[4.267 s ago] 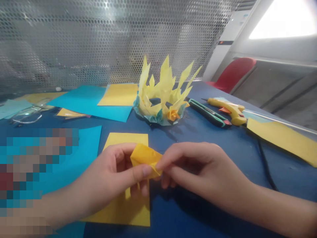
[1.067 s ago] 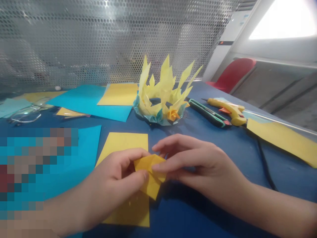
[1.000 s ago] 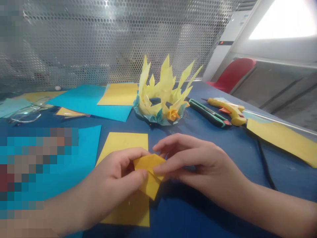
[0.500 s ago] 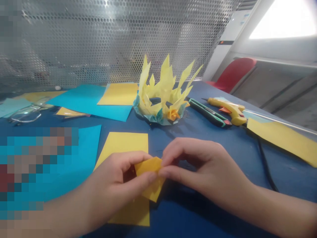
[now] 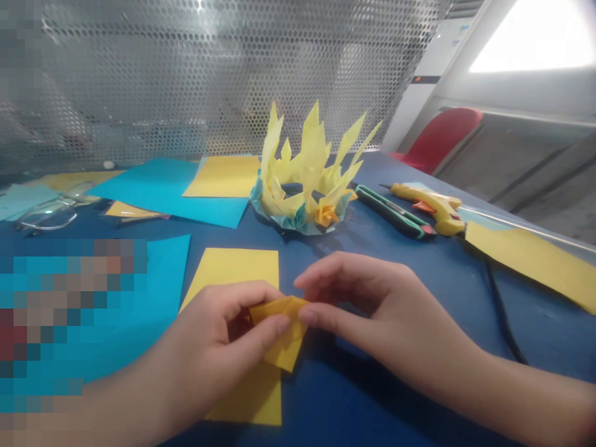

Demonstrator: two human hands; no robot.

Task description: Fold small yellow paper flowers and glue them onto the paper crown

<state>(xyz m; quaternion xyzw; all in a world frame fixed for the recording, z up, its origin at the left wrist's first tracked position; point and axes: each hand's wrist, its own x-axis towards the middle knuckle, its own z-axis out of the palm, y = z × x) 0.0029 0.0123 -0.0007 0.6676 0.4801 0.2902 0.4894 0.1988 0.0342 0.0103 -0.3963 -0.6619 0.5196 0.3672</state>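
A small folded piece of yellow paper (image 5: pixel 285 357) is pinched between the thumb and fingers of my left hand (image 5: pixel 233 329). My right hand (image 5: pixel 372 304) has its thumb tip on the right corner of that piece, while its index finger is raised off it, leaving a gap between thumb and finger. Beneath my left hand lies a flat yellow sheet (image 5: pixel 246 264) on the blue table (image 5: pixel 335 397). Beyond my hands stands a crown of pale yellow pointed paper (image 5: pixel 313 149) with a blue-green base and an orange paper flower (image 5: pixel 326 215).
Blue sheets (image 5: pixel 167 273), eyeglasses (image 5: pixel 49 214) and a yellow sheet (image 5: pixel 223 177) lie left and behind. To the right are a green and black cutter (image 5: pixel 393 211), a yellow glue gun (image 5: pixel 442 208) with black cable and a yellow strip (image 5: pixel 531 257). A red chair (image 5: pixel 442 139) stands behind.
The index finger of my right hand has lifted away from the folded paper, opening its pinch. The folded paper has tilted and shifted slightly left in my left hand.
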